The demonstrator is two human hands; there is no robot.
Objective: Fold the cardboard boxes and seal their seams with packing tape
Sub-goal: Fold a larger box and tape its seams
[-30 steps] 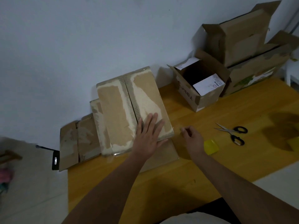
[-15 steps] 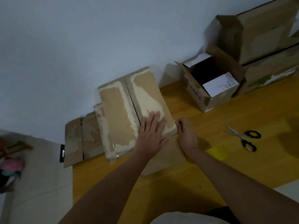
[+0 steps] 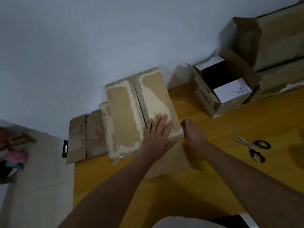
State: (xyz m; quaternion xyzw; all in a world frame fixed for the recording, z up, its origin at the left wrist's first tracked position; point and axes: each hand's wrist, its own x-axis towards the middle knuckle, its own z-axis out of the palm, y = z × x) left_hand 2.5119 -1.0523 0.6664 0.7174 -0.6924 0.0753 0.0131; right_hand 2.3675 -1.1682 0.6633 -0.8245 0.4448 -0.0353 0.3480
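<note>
A worn cardboard box [image 3: 125,116] lies on the wooden table [image 3: 238,125], its two top flaps closed along a middle seam. My left hand [image 3: 158,137] presses flat on the right flap near the box's near right corner. My right hand [image 3: 194,135] is against that corner's right side, fingers curled, pinching what looks like a strip of clear packing tape that is hard to make out. A yellow object [image 3: 207,167] lies on the table, partly hidden behind my right forearm.
Black-handled scissors [image 3: 253,145] lie open to the right. An open small box [image 3: 204,99] stands at the back, with large boxes [image 3: 279,38] stacked behind it. Flattened cardboard [image 3: 85,137] overhangs the table's left edge, and another flat piece [image 3: 169,162] lies under the box.
My right hand has moved left from the open table to the box's near right corner. My left hand has stayed pressed on the right flap.
</note>
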